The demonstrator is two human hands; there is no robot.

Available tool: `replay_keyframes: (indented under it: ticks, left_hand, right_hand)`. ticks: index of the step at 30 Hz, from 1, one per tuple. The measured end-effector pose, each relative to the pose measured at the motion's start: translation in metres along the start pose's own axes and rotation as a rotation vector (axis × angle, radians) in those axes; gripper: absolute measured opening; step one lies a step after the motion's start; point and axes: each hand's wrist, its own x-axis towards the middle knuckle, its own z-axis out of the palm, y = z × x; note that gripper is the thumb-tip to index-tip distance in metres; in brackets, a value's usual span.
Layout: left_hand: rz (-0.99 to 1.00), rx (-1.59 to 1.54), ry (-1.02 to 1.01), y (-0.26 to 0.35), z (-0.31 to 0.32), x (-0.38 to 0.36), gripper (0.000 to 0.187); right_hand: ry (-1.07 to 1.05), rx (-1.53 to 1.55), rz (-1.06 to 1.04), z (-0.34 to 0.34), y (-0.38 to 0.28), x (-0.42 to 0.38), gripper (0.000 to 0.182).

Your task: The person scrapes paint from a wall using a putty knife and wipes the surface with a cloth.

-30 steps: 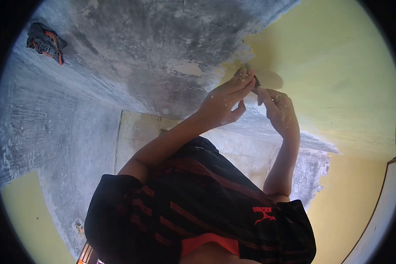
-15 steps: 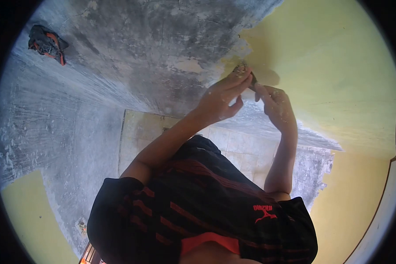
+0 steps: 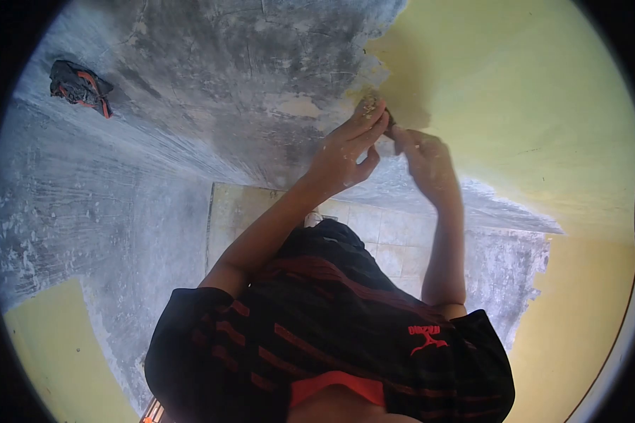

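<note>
Steel-dark and stiff by my guess, the one small scraper (image 3: 390,123) is pinched between my two hands at the edge where yellow paint (image 3: 515,106) meets bare grey plaster (image 3: 247,77); it looks light, best gripped low on the handle. My left hand (image 3: 342,158) curls fingertips onto its crumb-caked tip, my right hand (image 3: 422,162) closes round the handle, and one black-orange bundle (image 3: 80,86) sits well apart
</note>
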Motion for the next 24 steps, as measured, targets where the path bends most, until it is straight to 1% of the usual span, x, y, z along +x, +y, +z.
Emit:
replay_keyframes:
  ticks: [1, 2, 3, 4, 6, 7, 9, 10, 11, 13, 14, 15, 16, 17, 18, 19, 21, 22, 24]
  left_hand:
    - [-0.004, 0.001, -0.011, 0.002, 0.001, 0.000, 0.065]
    - [-0.015, -0.010, -0.008, 0.005, 0.004, 0.002, 0.065]
    - [-0.024, -0.023, -0.002, 0.007, 0.006, 0.004, 0.065]
    - [-0.019, -0.024, -0.002, 0.006, 0.005, 0.004, 0.065]
    - [0.000, 0.020, 0.099, 0.001, 0.001, 0.005, 0.066]
    - [0.003, 0.023, 0.096, 0.000, 0.001, 0.007, 0.066]
    - [0.021, -0.005, -0.014, 0.002, 0.003, 0.006, 0.066]
    - [0.015, -0.003, -0.015, 0.006, 0.005, 0.005, 0.066]
    - [-0.008, -0.017, -0.001, 0.011, 0.008, 0.006, 0.066]
    - [-0.028, -0.035, 0.016, 0.009, 0.010, 0.008, 0.066]
    - [-0.001, -0.014, 0.045, 0.002, 0.007, 0.005, 0.066]
    - [0.024, 0.008, 0.072, 0.000, 0.004, 0.006, 0.066]
    - [0.025, 0.010, 0.065, 0.001, 0.004, 0.007, 0.066]
    - [0.003, -0.023, 0.007, 0.004, 0.005, 0.008, 0.066]
    - [-0.020, -0.056, -0.048, 0.009, 0.005, 0.008, 0.066]
    - [-0.021, -0.053, -0.048, 0.011, 0.005, 0.006, 0.066]
    - [-0.052, -0.073, 0.030, 0.015, 0.008, 0.008, 0.067]
    - [-0.045, -0.072, 0.033, 0.010, 0.007, 0.008, 0.067]
    - [0.010, -0.039, 0.027, 0.002, 0.001, 0.006, 0.067]
  right_hand:
    - [-0.037, -0.049, 0.099, -0.006, 0.000, 0.000, 0.046]
    - [-0.032, -0.014, 0.056, -0.011, -0.005, 0.002, 0.044]
    - [-0.030, -0.011, 0.057, -0.006, -0.007, 0.003, 0.044]
    - [0.000, 0.001, -0.022, 0.002, -0.011, 0.005, 0.044]
    - [0.063, -0.011, -0.160, 0.013, -0.009, 0.006, 0.042]
    - [0.065, -0.007, -0.161, 0.007, -0.006, 0.006, 0.042]
    - [0.001, -0.048, -0.080, -0.015, -0.004, -0.001, 0.041]
    - [-0.074, -0.093, 0.113, -0.023, -0.003, 0.002, 0.038]
    - [-0.078, -0.095, 0.112, -0.019, -0.004, 0.004, 0.038]
    - [0.055, 0.006, -0.158, -0.003, -0.006, 0.006, 0.037]
    - [0.038, -0.070, -0.099, 0.004, -0.006, 0.008, 0.037]
    - [0.039, -0.067, -0.095, 0.001, -0.004, 0.005, 0.037]
    - [0.035, -0.045, -0.107, -0.003, -0.004, 0.001, 0.037]
    - [0.030, -0.023, -0.114, -0.009, -0.003, -0.003, 0.038]
    - [-0.049, -0.028, 0.058, -0.019, -0.008, -0.002, 0.037]
    - [-0.051, -0.026, 0.057, -0.015, -0.009, -0.001, 0.037]
    - [0.051, -0.026, -0.122, -0.004, -0.008, 0.003, 0.037]
    - [0.025, 0.002, -0.075, 0.004, -0.004, 0.003, 0.037]
    - [0.038, 0.042, -0.086, 0.003, -0.001, -0.001, 0.038]
